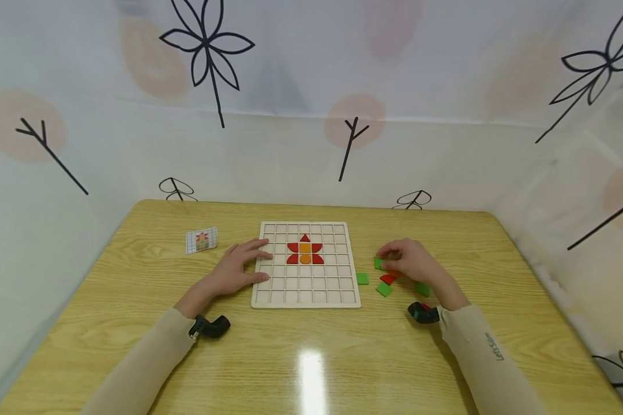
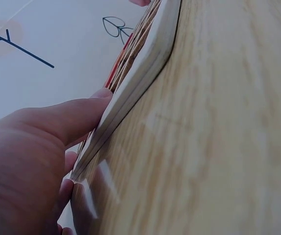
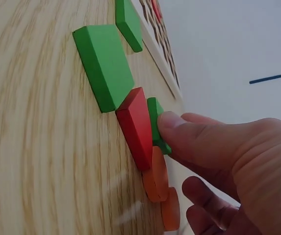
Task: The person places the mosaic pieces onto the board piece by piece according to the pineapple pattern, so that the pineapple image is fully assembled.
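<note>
A wooden grid board (image 1: 285, 298) lies on the table, bearing a figure of red quarter-round pieces, a red triangle (image 1: 304, 238), an orange square (image 1: 304, 248) and an orange disc (image 1: 305, 259). My left hand (image 1: 228, 272) rests its spread fingers on the board's left edge; in the left wrist view the thumb (image 2: 81, 115) lies along the rim. To the right of the board, my right hand (image 1: 414, 266) pinches a green square tile (image 3: 156, 122) between thumb and fingers, low over the loose pieces. A red piece (image 3: 136, 128) lies right beside that tile.
Other green tiles (image 1: 361, 279) (image 1: 384, 289) lie between board and right hand, one touching the board's right edge. Orange round pieces (image 3: 170, 210) lie under the right hand. A small pattern card (image 1: 201, 240) sits left of the board. Printed cloth (image 1: 291, 161) encloses the table.
</note>
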{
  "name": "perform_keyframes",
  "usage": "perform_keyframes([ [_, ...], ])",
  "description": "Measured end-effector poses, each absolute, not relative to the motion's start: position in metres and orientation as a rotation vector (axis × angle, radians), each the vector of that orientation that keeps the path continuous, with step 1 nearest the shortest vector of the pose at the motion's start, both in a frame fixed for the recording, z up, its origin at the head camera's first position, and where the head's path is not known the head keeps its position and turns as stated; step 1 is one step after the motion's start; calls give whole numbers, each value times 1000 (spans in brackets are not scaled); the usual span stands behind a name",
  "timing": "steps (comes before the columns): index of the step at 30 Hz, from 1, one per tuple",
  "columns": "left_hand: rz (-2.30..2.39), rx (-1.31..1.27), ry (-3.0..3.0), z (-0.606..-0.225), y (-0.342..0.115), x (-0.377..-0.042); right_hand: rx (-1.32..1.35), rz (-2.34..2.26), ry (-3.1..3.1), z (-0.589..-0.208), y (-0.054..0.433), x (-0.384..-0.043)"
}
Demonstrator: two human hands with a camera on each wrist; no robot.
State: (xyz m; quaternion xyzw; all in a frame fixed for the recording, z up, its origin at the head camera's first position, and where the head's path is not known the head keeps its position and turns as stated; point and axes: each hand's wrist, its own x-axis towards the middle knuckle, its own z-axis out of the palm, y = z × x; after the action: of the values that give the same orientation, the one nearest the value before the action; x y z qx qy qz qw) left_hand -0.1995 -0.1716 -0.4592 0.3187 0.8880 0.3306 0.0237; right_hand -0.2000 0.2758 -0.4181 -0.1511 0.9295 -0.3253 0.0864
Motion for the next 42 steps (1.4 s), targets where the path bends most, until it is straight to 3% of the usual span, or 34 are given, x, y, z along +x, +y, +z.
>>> perform_keyframes([
  [19,1030,1010,2744,-455,-169,-202,-491,-1096,2827,-414,257,-199],
  [28,1029,998,2739,-456,-170,-200,-474,-1234,2725,-419,218,-202],
  [42,1021,978,2749,-456,-170,-198,-665,-1364,2564,-430,154,-207],
])
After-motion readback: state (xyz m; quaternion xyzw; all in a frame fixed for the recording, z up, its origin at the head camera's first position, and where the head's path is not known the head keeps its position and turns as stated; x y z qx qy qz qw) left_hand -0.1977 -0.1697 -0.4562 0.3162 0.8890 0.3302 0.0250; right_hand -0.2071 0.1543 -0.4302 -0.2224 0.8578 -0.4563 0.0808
